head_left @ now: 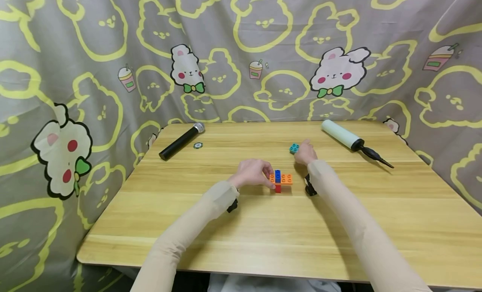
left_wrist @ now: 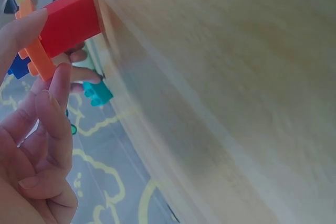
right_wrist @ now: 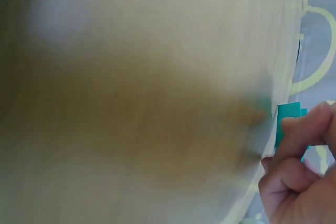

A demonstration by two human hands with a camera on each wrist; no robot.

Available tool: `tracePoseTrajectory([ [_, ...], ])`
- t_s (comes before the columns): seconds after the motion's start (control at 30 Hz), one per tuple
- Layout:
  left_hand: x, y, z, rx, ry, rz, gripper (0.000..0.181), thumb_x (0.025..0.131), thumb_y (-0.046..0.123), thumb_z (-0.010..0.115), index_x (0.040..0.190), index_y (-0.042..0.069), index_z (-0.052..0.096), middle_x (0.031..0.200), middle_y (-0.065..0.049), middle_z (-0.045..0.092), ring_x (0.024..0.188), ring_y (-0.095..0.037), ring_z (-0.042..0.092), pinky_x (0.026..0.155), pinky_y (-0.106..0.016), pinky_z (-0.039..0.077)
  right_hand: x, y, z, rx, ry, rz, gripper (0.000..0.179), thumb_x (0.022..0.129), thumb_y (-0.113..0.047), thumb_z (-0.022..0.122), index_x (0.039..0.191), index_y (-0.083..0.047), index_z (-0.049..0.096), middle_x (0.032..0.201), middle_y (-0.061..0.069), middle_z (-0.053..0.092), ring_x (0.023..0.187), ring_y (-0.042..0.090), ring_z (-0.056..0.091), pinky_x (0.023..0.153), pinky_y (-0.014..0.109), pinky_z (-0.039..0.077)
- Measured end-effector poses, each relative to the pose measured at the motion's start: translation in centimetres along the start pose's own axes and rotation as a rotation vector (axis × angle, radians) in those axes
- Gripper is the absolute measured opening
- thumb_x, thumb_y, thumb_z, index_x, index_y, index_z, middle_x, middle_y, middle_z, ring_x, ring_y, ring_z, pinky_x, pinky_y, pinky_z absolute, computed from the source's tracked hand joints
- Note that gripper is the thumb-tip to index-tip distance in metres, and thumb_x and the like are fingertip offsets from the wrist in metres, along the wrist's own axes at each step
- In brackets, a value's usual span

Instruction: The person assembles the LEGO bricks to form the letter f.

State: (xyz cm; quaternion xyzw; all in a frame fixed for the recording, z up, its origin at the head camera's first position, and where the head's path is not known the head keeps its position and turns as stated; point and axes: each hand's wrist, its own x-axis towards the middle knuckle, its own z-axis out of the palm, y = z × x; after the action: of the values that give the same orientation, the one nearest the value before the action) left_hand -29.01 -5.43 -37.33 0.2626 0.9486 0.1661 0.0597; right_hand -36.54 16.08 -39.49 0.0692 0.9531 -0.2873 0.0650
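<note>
Between thumb and fingers, my left hand [head_left: 251, 173] pinches the left end of a flat orange toy building brick [head_left: 287, 178]. A small blue brick [head_left: 278, 175] sits on top of it and a red brick [head_left: 278, 189] is fixed beneath. The left wrist view shows the red brick [left_wrist: 71, 22] beyond the left thumb. Farther back on the table, my right hand [head_left: 306, 153] grips a teal studded brick [head_left: 294, 148] with its fingers. In the right wrist view the fingers partly cover the teal brick [right_wrist: 287, 113].
On the wooden table [head_left: 233, 242], a black microphone [head_left: 180, 144] lies at the back left beside a small round disc [head_left: 198, 145]. A pale hand pump [head_left: 342, 135] with a black nozzle lies at the back right. A patterned curtain [head_left: 222, 95] hangs behind the table.
</note>
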Motion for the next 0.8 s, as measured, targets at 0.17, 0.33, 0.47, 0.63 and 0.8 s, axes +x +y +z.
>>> tracePoseTrajectory([
  [0.17,-0.2,0.1,-0.2,-0.014,0.009,-0.012,0.035,0.069,0.049,0.082,0.093,0.029,0.067,0.088,0.020,0.066,0.086,-0.003,0.057,0.076,-0.030,0.035,-0.5,1.0,-0.9,0.020,-0.045,-0.087,0.055,0.095,-0.009,0.040,0.137,0.009,0.009,0.124,0.034,0.044,0.099,0.037,0.048,0.087,0.046,0.043],
  [0.33,-0.2,0.3,-0.3,-0.014,0.009,-0.003,0.034,0.069,0.048,0.081,0.092,0.028,0.067,0.086,0.019,0.066,0.084,-0.004,0.057,0.073,-0.029,0.036,-1.0,2.6,-1.9,0.034,-0.062,-0.201,0.044,0.101,-0.017,0.040,0.130,0.004,0.015,0.123,0.036,0.046,0.098,0.038,0.051,0.082,0.044,0.044],
  [0.47,-0.1,0.3,-0.2,0.000,0.006,0.002,0.035,0.069,0.048,0.082,0.092,0.027,0.067,0.086,0.020,0.066,0.084,-0.003,0.057,0.073,-0.028,0.037,-1.8,3.3,-2.4,0.073,-0.075,-0.270,0.047,0.102,-0.020,0.040,0.134,0.006,0.017,0.127,0.036,0.044,0.106,0.041,0.051,0.089,0.048,0.043],
  [0.63,0.0,0.4,-0.1,-0.007,0.001,-0.001,0.033,0.069,0.048,0.082,0.091,0.029,0.066,0.088,0.020,0.066,0.087,-0.004,0.058,0.075,-0.030,0.036,-3.2,3.4,-3.1,0.147,-0.084,-0.371,0.046,0.103,-0.022,0.042,0.134,0.006,0.025,0.132,0.034,0.042,0.120,0.044,0.045,0.097,0.053,0.038],
  [0.8,0.2,0.4,0.0,-0.013,0.002,0.001,0.036,0.069,0.049,0.081,0.094,0.027,0.068,0.089,0.019,0.067,0.087,-0.004,0.058,0.076,-0.030,0.037,-4.7,3.1,-3.6,0.273,-0.104,-0.413,0.047,0.100,-0.022,0.049,0.136,0.002,0.030,0.130,0.031,0.044,0.107,0.039,0.051,0.077,0.043,0.049],
])
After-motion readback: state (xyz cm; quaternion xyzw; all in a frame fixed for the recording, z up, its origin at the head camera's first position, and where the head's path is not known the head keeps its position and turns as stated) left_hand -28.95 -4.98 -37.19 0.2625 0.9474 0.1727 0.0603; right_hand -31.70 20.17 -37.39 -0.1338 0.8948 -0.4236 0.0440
